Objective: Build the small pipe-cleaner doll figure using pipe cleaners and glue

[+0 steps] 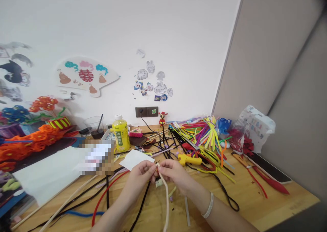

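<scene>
Above a pale wooden tabletop (286,204), pinching a long, fuzzy cream strip (167,203) with left hand (142,173) and right hand (176,173).

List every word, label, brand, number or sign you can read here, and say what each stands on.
"囍", in red on the white fan-shaped cutout on the wall.
"冰糖", on the yellow plastic bottle with a white cap; its remaining print is too blurred to read.
Too blurred to read: the marks on the white crumpled bag at the right.
</scene>
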`<state>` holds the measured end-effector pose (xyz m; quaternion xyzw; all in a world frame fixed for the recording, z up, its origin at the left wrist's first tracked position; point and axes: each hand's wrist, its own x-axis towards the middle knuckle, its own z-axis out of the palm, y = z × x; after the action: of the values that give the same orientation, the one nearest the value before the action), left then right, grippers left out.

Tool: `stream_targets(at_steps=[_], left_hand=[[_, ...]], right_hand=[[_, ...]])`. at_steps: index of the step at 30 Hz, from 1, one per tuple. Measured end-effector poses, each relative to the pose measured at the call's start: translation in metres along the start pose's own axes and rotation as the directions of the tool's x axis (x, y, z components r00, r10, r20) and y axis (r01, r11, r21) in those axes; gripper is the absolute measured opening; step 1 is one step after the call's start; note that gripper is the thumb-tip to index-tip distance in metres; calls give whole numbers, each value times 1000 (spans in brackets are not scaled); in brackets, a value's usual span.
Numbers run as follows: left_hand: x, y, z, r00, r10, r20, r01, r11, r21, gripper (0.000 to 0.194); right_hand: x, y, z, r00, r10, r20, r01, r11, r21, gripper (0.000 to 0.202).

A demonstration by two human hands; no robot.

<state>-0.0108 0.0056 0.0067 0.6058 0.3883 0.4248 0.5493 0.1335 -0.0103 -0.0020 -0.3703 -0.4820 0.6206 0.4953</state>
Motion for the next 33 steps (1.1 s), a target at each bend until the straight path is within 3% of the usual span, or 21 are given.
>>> stream_targets(at_steps=[7, 11, 17, 21, 24, 28, 31, 33], left_hand=[[4, -5, -1, 997, 21, 75, -24, 999, 40, 30], [3, 0, -1, 995, 57, 82, -64, 994, 87, 29], [1, 4, -2, 995, -34, 99, 29, 998, 47, 25], [2, 1, 0, 997, -67, 42, 67, 998, 10, 26], [3, -3, 1, 998, -60, -9, 60, 998, 5, 26], [4, -6, -2, 998, 63, -25, -56, 975, 216, 21], [4, -5, -6, 987, 156, 27, -152, 883, 445, 18], [3, -3, -7, 989, 146, 34, -145, 870, 472, 19]], right_hand=[[0, 1, -2, 999, -8, -53, 9, 1000, 20, 34], [-3, -1, -2, 999, 29, -16, -29, 999, 40, 31], [-3, -4, -2, 999, 46, 0, -45, 998, 44, 32], [1, 0, -3, 998, 12, -59, -18, 996, -91, 32], [3, 7, -3, 986, -141, -95, 105, 945, -310, 23], [3, 11, -2, 962, -262, -83, 183, 837, -515, 13], [1, 10, -2, 964, -258, -66, 176, 803, -569, 13], [1, 8, -2, 975, -214, -53, 152, 828, -540, 16]])
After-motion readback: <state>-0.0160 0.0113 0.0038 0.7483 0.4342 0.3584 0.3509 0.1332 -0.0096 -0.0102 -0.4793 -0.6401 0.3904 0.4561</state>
